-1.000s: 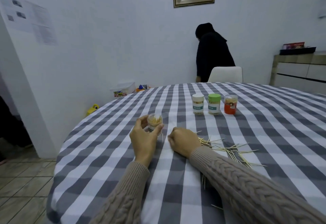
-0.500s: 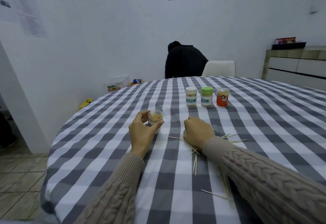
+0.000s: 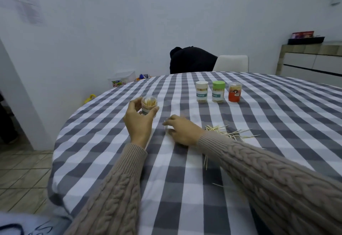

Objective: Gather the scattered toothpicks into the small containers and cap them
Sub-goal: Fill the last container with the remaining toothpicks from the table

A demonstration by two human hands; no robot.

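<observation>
- Here the left hand (image 3: 139, 122) grips an open clear container (image 3: 149, 105) of toothpicks, thumb and fingers curled round its sides, holding it upright near the left part of the table (image 3: 111, 138).
- The right hand (image 3: 182, 130) rests on the checked cloth just beside it, fingers curled and pinching what looks like a toothpick (image 3: 164, 127); motion blur makes this hard to confirm.
- Scattered toothpicks (image 3: 229, 133) lie in a loose pile just right of the right wrist, with a few more nearer the sleeve.
- Farther back stand three capped containers in a row: a white-lidded one (image 3: 201, 91), a green-lidded one (image 3: 218, 91) and an orange one (image 3: 235, 92).
</observation>
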